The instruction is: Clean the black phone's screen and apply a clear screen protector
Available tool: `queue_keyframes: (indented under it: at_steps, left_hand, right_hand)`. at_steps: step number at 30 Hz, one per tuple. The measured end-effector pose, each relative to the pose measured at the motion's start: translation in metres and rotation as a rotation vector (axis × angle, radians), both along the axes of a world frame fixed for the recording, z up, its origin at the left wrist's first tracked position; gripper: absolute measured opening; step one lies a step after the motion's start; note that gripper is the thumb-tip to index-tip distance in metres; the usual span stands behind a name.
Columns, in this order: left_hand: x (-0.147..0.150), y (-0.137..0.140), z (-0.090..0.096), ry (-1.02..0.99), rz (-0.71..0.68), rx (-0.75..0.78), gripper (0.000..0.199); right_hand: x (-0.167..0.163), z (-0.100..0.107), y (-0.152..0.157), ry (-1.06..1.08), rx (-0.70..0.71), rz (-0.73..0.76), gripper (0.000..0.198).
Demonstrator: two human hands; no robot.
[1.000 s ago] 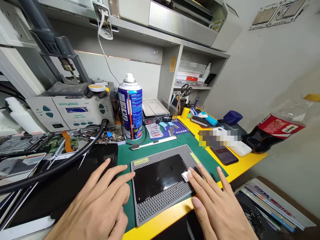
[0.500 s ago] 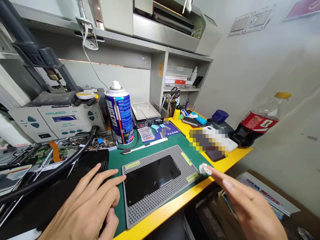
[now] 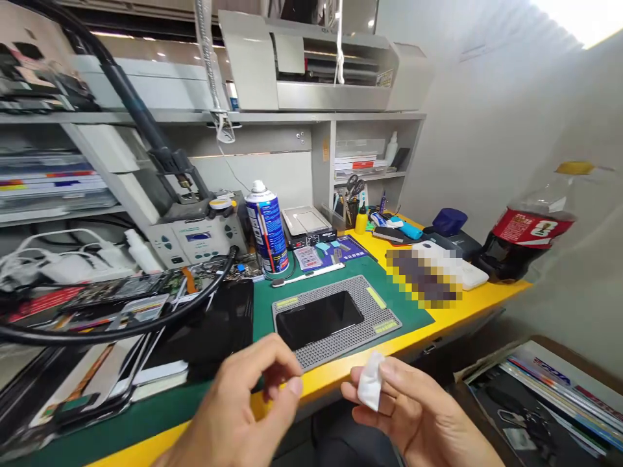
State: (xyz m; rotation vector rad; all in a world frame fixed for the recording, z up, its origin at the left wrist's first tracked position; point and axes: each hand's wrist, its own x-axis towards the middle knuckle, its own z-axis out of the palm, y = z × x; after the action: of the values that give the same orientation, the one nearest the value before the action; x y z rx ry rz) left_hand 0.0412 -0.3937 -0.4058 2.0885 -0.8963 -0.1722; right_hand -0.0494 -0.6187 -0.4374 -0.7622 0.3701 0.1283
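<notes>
My right hand pinches a folded white tissue between thumb and fingers, above the bench's front edge. My left hand is to its left, loosely curled with thumb and fingers slightly apart; nothing shows in it. Beyond both hands lies a phone with a glossy black screen, face up on a grey perforated mat. That mat rests on a green work mat. A white-handled brush lies just behind it.
A blue spray can stands behind the brush, near a hot-air station. Its black hose curves across phone parts at left. A cola bottle stands at right. Below the bench is a cardboard box of packages.
My left hand has left the phone's edge and curled nearer to me. My right hand has moved left and turned, bringing the tissue closer to me. The view has tilted up and shifted left.
</notes>
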Motion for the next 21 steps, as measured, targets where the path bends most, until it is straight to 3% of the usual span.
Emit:
queue_keyframes:
  at_steps: [3,5,10,13,16,18,21]
  left_hand:
    - [-0.028,-0.01,-0.001,0.38,0.004,-0.051,0.033]
    - [-0.04,-0.012,-0.002,0.529,0.01,-0.103,0.044]
    - [-0.061,0.002,-0.005,0.541,0.184,-0.225,0.038]
    - [-0.073,0.026,-0.006,0.53,0.258,-0.24,0.035]
    - [-0.086,0.061,-0.012,0.562,0.399,-0.147,0.035]
    - [-0.095,0.088,-0.02,0.617,0.528,-0.073,0.037]
    - [-0.112,0.127,-0.037,0.671,0.677,-0.005,0.041]
  right_hand:
    - [-0.001,-0.005,0.019,-0.03,-0.021,0.097,0.042]
    - [-0.003,-0.008,0.03,-0.059,-0.015,0.156,0.042]
    - [-0.002,-0.019,0.055,-0.092,0.024,0.286,0.031]
    - [0.005,-0.034,0.074,-0.057,0.001,0.351,0.036]
    - [0.008,-0.054,0.103,-0.011,-0.14,0.272,0.045]
    - [0.005,-0.066,0.127,-0.027,-0.236,0.227,0.053]
    - [-0.005,-0.077,0.167,-0.158,-0.324,0.274,0.072]
